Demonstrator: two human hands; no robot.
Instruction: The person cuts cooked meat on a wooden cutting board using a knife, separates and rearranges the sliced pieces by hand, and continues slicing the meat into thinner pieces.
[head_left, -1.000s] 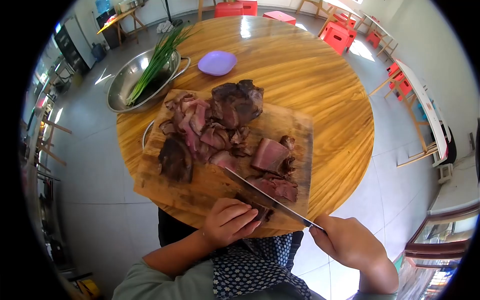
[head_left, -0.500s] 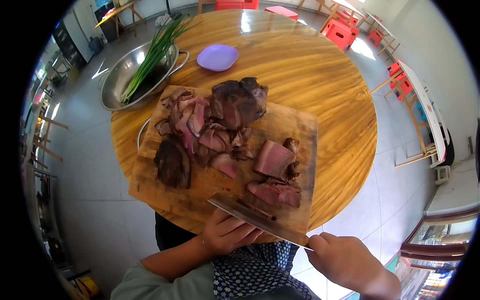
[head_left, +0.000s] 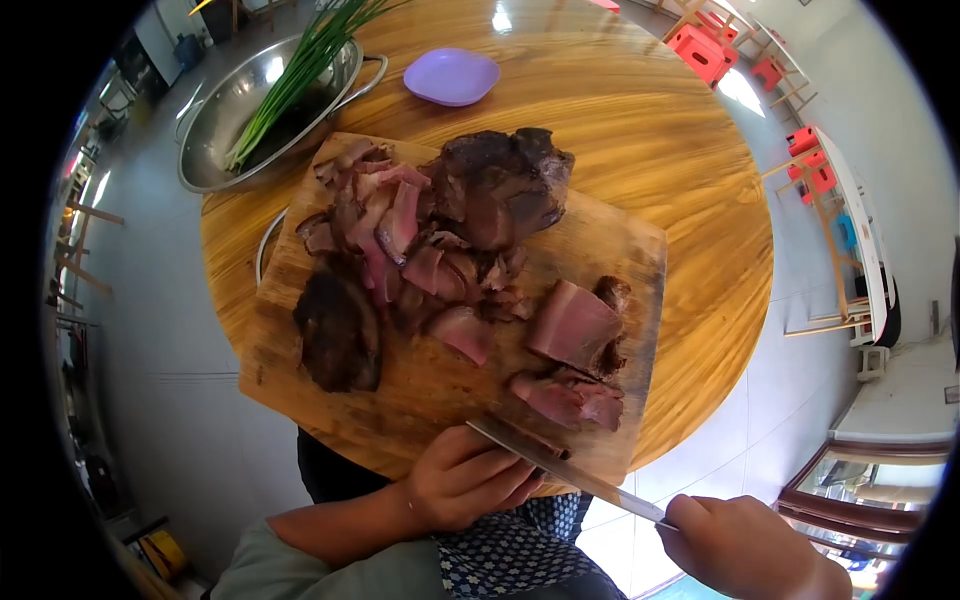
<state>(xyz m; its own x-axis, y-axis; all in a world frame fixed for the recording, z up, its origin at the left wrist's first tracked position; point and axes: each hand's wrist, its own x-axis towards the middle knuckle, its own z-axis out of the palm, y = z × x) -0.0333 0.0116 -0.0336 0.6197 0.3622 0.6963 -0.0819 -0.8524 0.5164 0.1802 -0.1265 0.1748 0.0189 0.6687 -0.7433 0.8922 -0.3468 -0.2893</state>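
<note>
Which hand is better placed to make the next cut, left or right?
Probably the right hand: it grips the knife, which is right beside the dark strip of meat. The left hand holds no tool and is curled close to the blade.

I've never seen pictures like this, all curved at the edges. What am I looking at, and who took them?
There's no machine doing the work: these are a person's own bare hands, seen by a camera worn on their head, looking forward and down.

The right hand holds a knife by its handle end. The left hand is beside the blade; whatever its fingers hold is mostly hidden.

On the round wooden table lies a cutting board with sliced meat and larger chunks. Beyond are a purple plate and a metal pan with green stalks.
</note>
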